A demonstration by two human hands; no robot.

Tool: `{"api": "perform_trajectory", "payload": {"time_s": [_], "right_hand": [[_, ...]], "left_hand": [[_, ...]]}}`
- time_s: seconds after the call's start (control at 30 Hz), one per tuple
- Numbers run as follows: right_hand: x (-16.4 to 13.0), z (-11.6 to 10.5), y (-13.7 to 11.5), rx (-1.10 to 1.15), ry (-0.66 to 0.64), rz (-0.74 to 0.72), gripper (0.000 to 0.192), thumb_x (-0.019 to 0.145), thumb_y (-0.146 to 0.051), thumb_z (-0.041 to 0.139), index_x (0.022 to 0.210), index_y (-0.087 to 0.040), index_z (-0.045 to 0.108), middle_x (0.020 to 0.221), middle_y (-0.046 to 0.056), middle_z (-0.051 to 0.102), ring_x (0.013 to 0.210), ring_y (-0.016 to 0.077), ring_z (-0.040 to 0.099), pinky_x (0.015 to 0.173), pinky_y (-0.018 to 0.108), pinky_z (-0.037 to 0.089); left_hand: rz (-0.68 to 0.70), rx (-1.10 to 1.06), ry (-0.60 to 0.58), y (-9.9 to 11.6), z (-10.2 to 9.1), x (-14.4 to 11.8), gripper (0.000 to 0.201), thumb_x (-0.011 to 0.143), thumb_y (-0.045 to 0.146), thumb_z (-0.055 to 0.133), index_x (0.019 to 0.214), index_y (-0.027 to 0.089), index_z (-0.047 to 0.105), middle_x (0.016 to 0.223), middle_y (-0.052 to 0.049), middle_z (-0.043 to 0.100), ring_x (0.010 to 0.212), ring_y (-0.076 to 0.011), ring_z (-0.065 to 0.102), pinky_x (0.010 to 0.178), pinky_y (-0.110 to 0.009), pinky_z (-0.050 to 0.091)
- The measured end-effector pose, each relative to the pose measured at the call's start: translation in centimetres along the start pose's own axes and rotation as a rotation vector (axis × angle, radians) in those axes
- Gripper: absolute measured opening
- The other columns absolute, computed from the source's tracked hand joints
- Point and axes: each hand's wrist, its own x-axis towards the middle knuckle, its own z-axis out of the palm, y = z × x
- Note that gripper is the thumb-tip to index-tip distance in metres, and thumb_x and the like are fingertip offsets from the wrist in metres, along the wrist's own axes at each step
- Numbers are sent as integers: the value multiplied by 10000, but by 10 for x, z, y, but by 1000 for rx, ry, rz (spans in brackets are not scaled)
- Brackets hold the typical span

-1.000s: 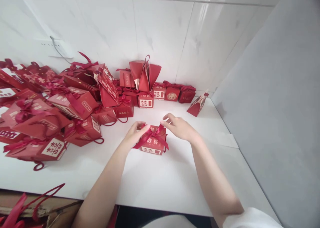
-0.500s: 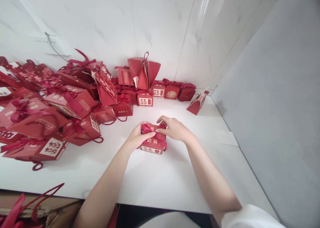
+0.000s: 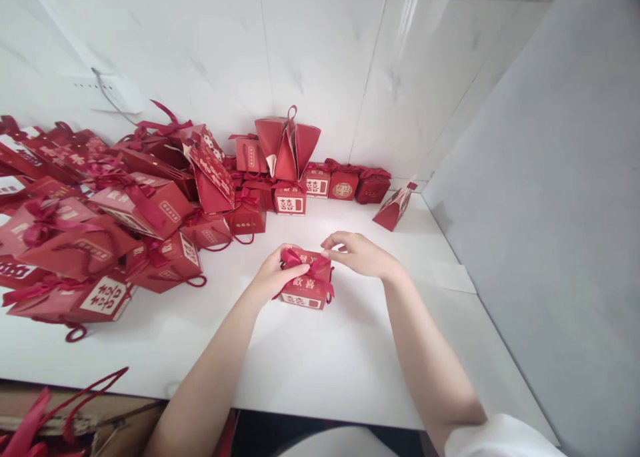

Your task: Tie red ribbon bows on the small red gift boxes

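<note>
Box: a small red gift box [image 3: 307, 287] sits near the middle of the white table [image 3: 320, 363], a red ribbon bow [image 3: 303, 261] on its top.
Left hand: the left hand [image 3: 273, 273] pinches the bow's left loop, fingers closed on the ribbon.
Right hand: the right hand [image 3: 363, 255] hovers just right of the bow, fingers loosely curled and apart, holding nothing.
Progress: the bow looks tied, only tidying seems left; many finished boxes [image 3: 115, 210] lie heaped far left.
Change: half a second ago both hands pinched the bow; the right has let go.
</note>
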Motion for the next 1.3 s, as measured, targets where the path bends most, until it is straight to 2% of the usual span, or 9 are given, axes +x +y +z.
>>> {"api": "perform_trajectory", "payload": {"time_s": [0.17,0.33,0.47,0.6,0.77,0.83,0.97,1.07,1.3], "right_hand": [[5,7,-4,-132,94,-31,239,949,-358,505,827,-196,631,967,55,675,908,176,622,848,301,455],[11,18,-9,-420,92,133,206,957,-279,463,824,-190,593,970,80,657,855,198,628,713,292,415],[14,25,-8,-461,121,217,236,981,-327,419,883,-190,585,997,97,669,863,224,642,688,306,406],[9,19,-1,-220,125,197,370,955,-525,457,1112,-203,549,1047,106,681,901,242,647,754,335,446],[16,31,20,263,-76,48,601,814,-583,664,1287,-257,488,1067,61,670,952,227,640,854,354,482],[25,47,30,485,-48,1,594,785,-543,711,1266,-256,512,1075,43,649,973,212,628,876,346,488],[39,79,43,857,97,-12,401,798,-496,700,1071,-218,602,1025,24,648,938,189,626,857,314,490],[42,86,44,912,96,-9,339,769,-463,734,962,-205,627,947,13,657,878,183,626,812,302,489],[41,81,35,955,125,88,306,698,-390,792,863,-189,630,829,-8,662,741,154,617,710,284,480]], "left_hand": [[11,-23,-9,-2,-1,0,506,654,412,824,1047,227,565,957,-12,663,864,-203,664,757,-316,527],[-39,-28,-32,2,2,-1,492,659,395,823,1007,239,513,866,20,631,742,-174,654,656,-284,529],[-50,-49,-29,4,2,-1,503,652,377,831,1003,243,497,857,26,621,716,-161,650,651,-278,530],[-40,-84,-32,2,3,-1,488,651,371,828,1001,231,518,876,15,637,746,-167,656,681,-286,529],[3,-81,39,-2,3,6,484,612,376,842,966,209,557,849,10,649,767,-180,655,704,-292,511],[47,-78,116,-7,1,12,485,606,381,841,970,205,571,857,3,654,785,-192,656,716,-304,510],[121,-114,208,-16,-4,21,499,602,376,838,993,201,581,889,-13,666,830,-212,660,751,-328,518],[127,-111,213,-17,-6,23,495,601,370,836,991,199,584,886,-13,665,826,-208,657,757,-328,517],[123,-81,220,-15,-3,20,460,613,358,821,974,199,584,876,-8,648,818,-193,642,738,-308,511]]}}
